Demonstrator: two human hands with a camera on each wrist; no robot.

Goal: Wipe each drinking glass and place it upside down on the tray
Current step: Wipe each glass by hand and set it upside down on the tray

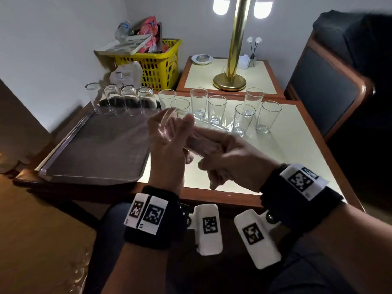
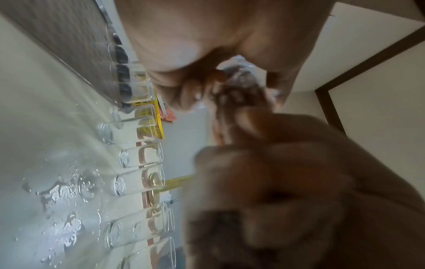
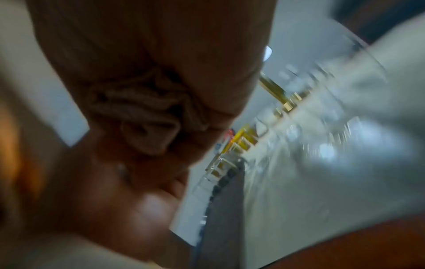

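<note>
While both hands work above the near edge of the desk [image 1: 292, 145], a drinking glass [image 1: 191, 132] is held between them on its side, its long axis running from lower right to upper left in the head view, with the thick base pointing up and away toward the tray [image 1: 95, 145] and the open mouth facing the right hand [image 1: 231, 164]. The left hand [image 1: 169, 145] has its fingers and thumb curled round the base end of the glass. The right hand is closed round a brownish cloth [image 3: 147, 118] that is pushed into the mouth of the glass; in the right wrist view the bunched folds of that cloth sit inside the fist, though the picture is heavily blurred. Four wiped glasses [image 1: 125, 100] stand upside down in a row along the far edge of the tray, close to each other. To the right of the tray, seven upright glasses [image 1: 218, 109] stand grouped on the far part of the desk, mouths up. Water drops [image 2: 66, 214] lie on the pale desk surface near them. Behind the desk stand a yellow basket [image 1: 157, 64] and a brass lamp [image 1: 231, 60] on a second small table.
</note>
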